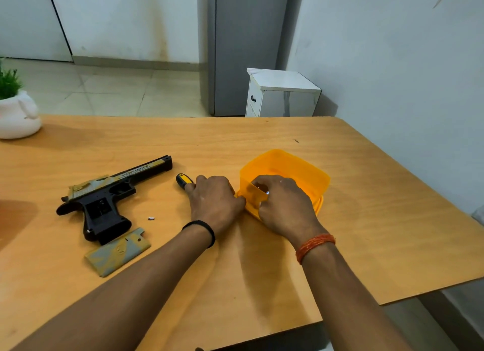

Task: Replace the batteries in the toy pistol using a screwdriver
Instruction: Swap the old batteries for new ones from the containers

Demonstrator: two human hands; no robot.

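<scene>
The toy pistol is lying on its side on the wooden table, left of both hands, with its grip compartment showing open and dark; the camouflage-printed cover is lying loose just below the grip, touching it or nearly so, and a tiny screw is sitting apart on the wood to the right of the grip. So the unscrewing and opening are looking finished, while the battery exchange, the refitting of the cover and the driving of the screw are appearing to remain. The left hand is resting palm-down on the table with its fingers curled over the screwdriver, whose yellow and black handle end is poking out beyond the knuckles. The right hand is reaching over the near wall of the orange container, its fingers bent inward and seeming to pinch something small and shiny at the rim, perhaps a battery, though the hand is hiding too much to be sure. The container is looking like thin, translucent plastic, squarish with rounded corners, and it is seeming to stand on a matching lid. The pistol is looking like hard moulded plastic, black below with a matt tan and grey pattern on the slide; the table is showing smooth, pale wood grain with a slight sheen.
</scene>
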